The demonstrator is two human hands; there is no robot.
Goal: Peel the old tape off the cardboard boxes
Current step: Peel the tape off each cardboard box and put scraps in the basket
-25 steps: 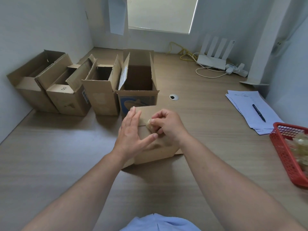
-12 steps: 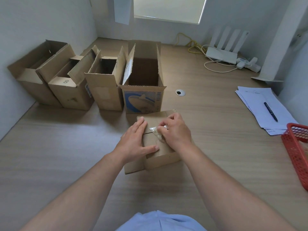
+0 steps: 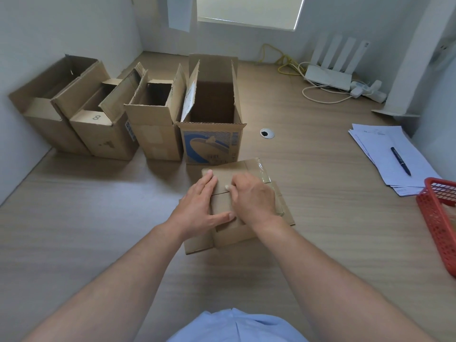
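Both hands rest on the small flattened box [image 3: 237, 206] lying just in front of the blue-printed open box [image 3: 209, 141]: the left hand [image 3: 201, 211] spread flat, the right hand [image 3: 254, 198] curled, fingertips picking at tape [image 3: 267, 180]; whether it grips any is unclear. Brittle tape could tear short or strip cardboard.
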